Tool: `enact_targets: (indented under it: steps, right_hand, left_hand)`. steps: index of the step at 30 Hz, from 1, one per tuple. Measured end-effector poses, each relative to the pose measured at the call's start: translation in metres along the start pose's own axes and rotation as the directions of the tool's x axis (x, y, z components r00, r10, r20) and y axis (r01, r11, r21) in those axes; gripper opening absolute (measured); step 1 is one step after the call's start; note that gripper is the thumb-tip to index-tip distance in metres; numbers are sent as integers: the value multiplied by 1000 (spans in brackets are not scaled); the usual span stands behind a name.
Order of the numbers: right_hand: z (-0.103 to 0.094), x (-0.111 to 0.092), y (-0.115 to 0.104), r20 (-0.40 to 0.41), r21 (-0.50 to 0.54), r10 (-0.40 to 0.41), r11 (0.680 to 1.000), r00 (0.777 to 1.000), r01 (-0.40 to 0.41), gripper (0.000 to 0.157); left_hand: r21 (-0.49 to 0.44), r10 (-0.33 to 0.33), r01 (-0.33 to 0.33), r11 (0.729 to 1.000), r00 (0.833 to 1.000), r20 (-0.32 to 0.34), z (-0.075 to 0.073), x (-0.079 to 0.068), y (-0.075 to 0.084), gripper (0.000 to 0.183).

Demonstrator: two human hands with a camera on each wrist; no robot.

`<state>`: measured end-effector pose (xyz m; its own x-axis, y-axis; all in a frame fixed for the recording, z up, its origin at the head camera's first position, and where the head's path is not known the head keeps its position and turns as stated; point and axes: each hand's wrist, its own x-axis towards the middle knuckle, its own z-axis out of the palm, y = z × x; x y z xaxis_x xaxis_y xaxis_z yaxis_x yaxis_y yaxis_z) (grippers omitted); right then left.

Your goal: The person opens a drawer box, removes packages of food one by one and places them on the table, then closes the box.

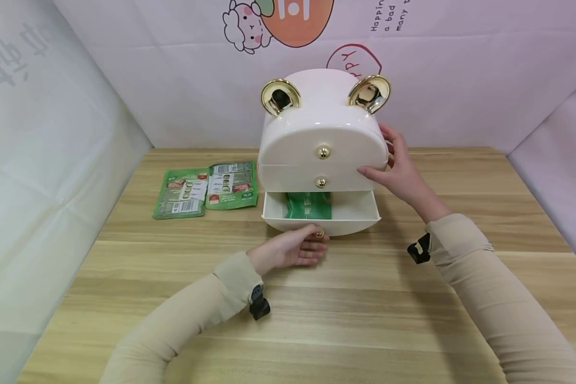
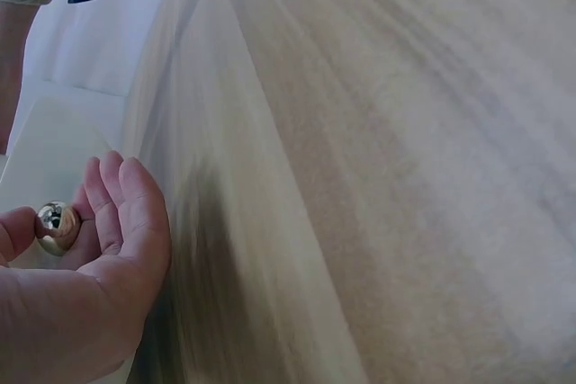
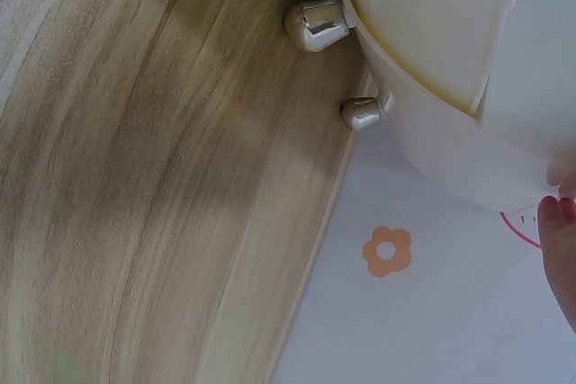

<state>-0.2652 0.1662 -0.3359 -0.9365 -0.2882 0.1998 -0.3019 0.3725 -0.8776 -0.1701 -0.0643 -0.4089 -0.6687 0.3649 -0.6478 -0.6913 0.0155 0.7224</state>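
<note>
A white drawer box (image 1: pixel 288 133) with a rounded top and two gold ear-like pieces stands at the back of the table. Its bottom drawer (image 1: pixel 355 208) is pulled out and holds a green packet (image 1: pixel 312 207). My left hand (image 1: pixel 290 248) pinches that drawer's gold knob (image 2: pixel 59 227) between thumb and index finger, the other fingers extended below it. On the box's right side, my right hand (image 1: pixel 403 168) grips the edge, its thumb on the front face and its fingers around the side. Gold feet (image 3: pixel 317 26) show under the box in the right wrist view.
Two green packets, one farther left (image 1: pixel 180 194) and one nearer the box (image 1: pixel 232 186), lie on the wooden table (image 1: pixel 341 320). White printed cloth (image 1: pixel 182 90) hangs behind and at the sides. Two upper drawers with gold knobs are closed.
</note>
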Motion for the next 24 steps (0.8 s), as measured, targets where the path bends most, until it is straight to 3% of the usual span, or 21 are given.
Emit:
enact_targets:
  steps: [10, 24]
  right_hand:
    - [0, 0, 1, -3, -1, -10, 1000, 1000, 10, 89]
    - [1, 1, 2, -6, 12, -3, 1000, 1000, 3, 89]
  left_hand:
    - [48, -17, 15, 999, 999, 31, 4, -9, -10, 40]
    - [41, -48, 46, 998, 998, 40, 7, -16, -16, 39]
